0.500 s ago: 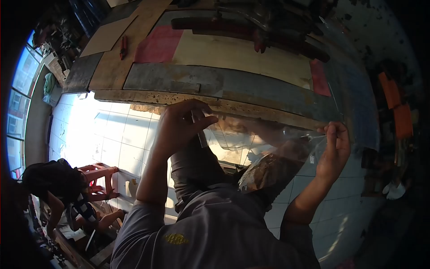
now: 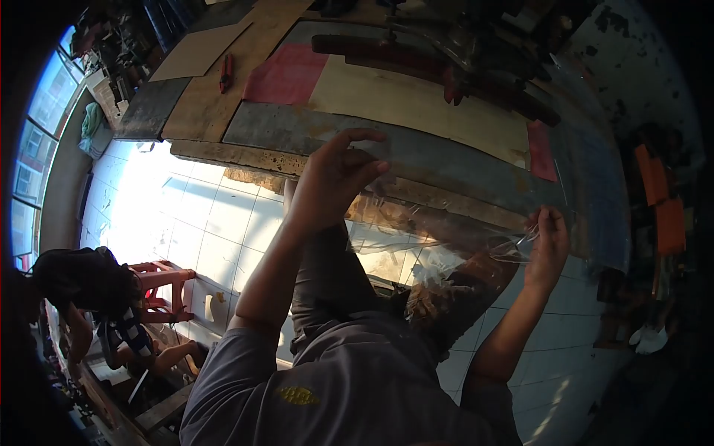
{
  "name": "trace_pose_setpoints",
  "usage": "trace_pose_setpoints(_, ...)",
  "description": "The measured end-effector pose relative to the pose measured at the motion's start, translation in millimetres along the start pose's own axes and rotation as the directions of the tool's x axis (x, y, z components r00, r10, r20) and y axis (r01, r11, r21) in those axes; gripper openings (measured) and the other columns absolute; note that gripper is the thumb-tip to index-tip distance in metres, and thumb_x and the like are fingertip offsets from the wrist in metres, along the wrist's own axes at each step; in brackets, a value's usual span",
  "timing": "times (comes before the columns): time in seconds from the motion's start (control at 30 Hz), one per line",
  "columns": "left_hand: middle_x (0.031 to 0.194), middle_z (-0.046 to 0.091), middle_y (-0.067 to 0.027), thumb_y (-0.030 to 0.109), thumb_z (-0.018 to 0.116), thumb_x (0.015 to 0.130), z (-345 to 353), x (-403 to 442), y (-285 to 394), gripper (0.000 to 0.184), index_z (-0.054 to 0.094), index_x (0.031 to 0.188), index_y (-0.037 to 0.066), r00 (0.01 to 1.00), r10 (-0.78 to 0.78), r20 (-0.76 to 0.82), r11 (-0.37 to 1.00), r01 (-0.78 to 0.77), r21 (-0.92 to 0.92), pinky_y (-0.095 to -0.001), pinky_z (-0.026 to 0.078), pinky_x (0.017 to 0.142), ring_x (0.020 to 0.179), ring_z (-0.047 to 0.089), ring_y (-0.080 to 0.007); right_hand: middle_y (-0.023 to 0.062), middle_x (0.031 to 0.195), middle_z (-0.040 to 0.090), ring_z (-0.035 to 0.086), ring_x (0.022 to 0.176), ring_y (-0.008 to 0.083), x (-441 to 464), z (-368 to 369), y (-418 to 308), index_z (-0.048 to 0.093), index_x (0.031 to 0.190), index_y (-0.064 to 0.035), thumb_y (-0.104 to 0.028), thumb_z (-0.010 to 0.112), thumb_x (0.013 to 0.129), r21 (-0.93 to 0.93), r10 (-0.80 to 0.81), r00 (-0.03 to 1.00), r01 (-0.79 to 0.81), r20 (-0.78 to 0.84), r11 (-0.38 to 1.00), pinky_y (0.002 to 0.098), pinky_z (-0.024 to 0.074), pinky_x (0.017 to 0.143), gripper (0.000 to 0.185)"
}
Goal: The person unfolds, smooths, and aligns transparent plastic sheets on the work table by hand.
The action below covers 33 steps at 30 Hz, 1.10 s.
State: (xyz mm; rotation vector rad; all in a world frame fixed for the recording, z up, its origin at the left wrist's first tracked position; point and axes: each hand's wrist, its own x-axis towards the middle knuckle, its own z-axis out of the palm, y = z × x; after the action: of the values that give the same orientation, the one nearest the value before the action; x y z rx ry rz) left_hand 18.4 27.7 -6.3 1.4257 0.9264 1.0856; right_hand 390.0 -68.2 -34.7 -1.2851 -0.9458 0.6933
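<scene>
At the near edge of one bench (image 2: 253, 131), one clear film (image 2: 439, 227), creased and stretching sideways. At its right end, one right hand (image 2: 549, 239), pinching it; at its left end, one left hand (image 2: 331, 182), thumb and forefinger curved apart, gripping or not: cannot tell. On the bench, one yellow sheet (image 2: 416, 97) with two pink patches (image 2: 282, 74), one per end, plus one red tool (image 2: 226, 73). On the floor (image 2: 223, 215), one red stool (image 2: 160, 278), one other person (image 2: 82, 282) beside it.
</scene>
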Motion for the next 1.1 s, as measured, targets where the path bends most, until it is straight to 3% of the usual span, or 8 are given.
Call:
trace_pose_setpoints(0.1, 0.094, 0.078, -0.0094, 0.007, 0.074, 0.098, -2.6, 5.1, -15.3, 0.037, 0.061, 0.133, 0.000, 0.997, 0.073, 0.015, 0.997, -0.073, -0.002, -0.0249, 0.058, 0.080, 0.093, 0.075, -0.0117, 0.0049, 0.093, 0.067, 0.061, 0.083, 0.0112, 4.1, 1.5, 9.5, 0.066, 0.117, 0.0015, -0.025, 0.069, 0.104, -0.006, 0.007, 1.000, -0.007, 0.020, 1.000, 0.0295, 0.0529, 0.082, 0.030)
trace_pose_setpoints(0.47, 0.087, 0.078, -0.0090, 0.010, 0.080, 0.094, -6.6, 15.1, -25.3, 0.034, 0.070, 0.124, 0.000, 0.998, 0.035, -0.052, 0.995, -0.031, 0.091, -0.0239, 0.056, 0.073, 0.079, 0.073, -0.0090, 0.0049, 0.096, 0.069, 0.067, 0.089, 0.0110, 9.1, 0.9, 18.4, 0.068, 0.123, 0.0020, -0.022, 0.068, 0.105, -0.020, 0.093, 0.995, -0.092, 0.023, 0.996, 0.0268, 0.0528, 0.083, 0.031)
trace_pose_setpoints(0.6, 0.088, 0.078, -0.0050, 0.008, 0.080, 0.093, -7.8, 18.8, -25.7, 0.033, 0.071, 0.124, 0.002, 0.998, -0.028, -0.049, 0.997, 0.031, 0.069, -0.0230, 0.054, 0.075, 0.084, 0.070, -0.0065, 0.0032, 0.093, 0.070, 0.067, 0.085, 0.0103, 10.3, 10.0, 16.6, 0.068, 0.127, 0.0008, -0.023, 0.068, 0.105, -0.030, 0.074, 0.997, -0.075, -0.009, 0.997, 0.0255, 0.0504, 0.080, 0.033)
trace_pose_setpoints(0.83, 0.081, 0.073, -0.0011, 0.007, 0.079, 0.093, -17.2, 28.4, -27.9, 0.039, 0.066, 0.130, 0.003, 0.996, 0.026, -0.091, 0.984, -0.010, 0.177, -0.0203, 0.047, 0.061, 0.070, 0.062, -0.0019, 0.0028, 0.086, 0.070, 0.070, 0.082, 0.0109, 8.3, 17.8, -3.9, 0.065, 0.139, -0.0034, -0.020, 0.062, 0.106, -0.219, 0.073, 0.988, -0.042, 0.135, 0.975, 0.0257, 0.0520, 0.080, 0.037)
trace_pose_setpoints(1.0, 0.076, 0.065, 0.0024, 0.004, 0.075, 0.096, -31.9, 37.6, -28.7, 0.045, 0.059, 0.138, 0.010, 0.997, 0.006, -0.073, 0.995, 0.002, 0.103, -0.0215, 0.044, 0.053, 0.062, 0.058, -0.0028, 0.0038, 0.089, 0.072, 0.071, 0.083, 0.0104, 12.2, 20.0, -7.2, 0.066, 0.138, -0.0023, -0.015, 0.057, 0.108, -0.217, 0.060, 0.951, 0.007, 0.302, 0.976, 0.0264, 0.0539, 0.080, 0.034)
trace_pose_setpoints(1.03, 0.074, 0.064, 0.0027, 0.004, 0.073, 0.097, -32.8, 39.4, -35.6, 0.040, 0.062, 0.135, 0.011, 0.995, 0.064, -0.081, 0.991, -0.054, 0.119, -0.0213, 0.043, 0.050, 0.060, 0.057, -0.0029, 0.0042, 0.090, 0.073, 0.071, 0.083, 0.0103, 12.5, 20.4, -8.8, 0.066, 0.138, -0.0021, -0.015, 0.057, 0.108, -0.223, 0.065, 0.944, 0.009, 0.324, 0.975, 0.0263, 0.0543, 0.080, 0.033)
trace_pose_setpoints(1.1, 0.074, 0.063, 0.0028, 0.004, 0.074, 0.097, -36.2, 39.5, -37.7, 0.037, 0.064, 0.133, 0.010, 0.998, 0.036, -0.045, 0.988, -0.028, 0.152, -0.0210, 0.042, 0.050, 0.060, 0.056, -0.0026, 0.0064, 0.094, 0.075, 0.071, 0.085, 0.0103, 14.6, 17.2, -8.9, 0.067, 0.136, -0.0015, -0.013, 0.055, 0.109, -0.239, 0.073, 0.929, 0.017, 0.362, 0.971, 0.0255, 0.0552, 0.082, 0.031)
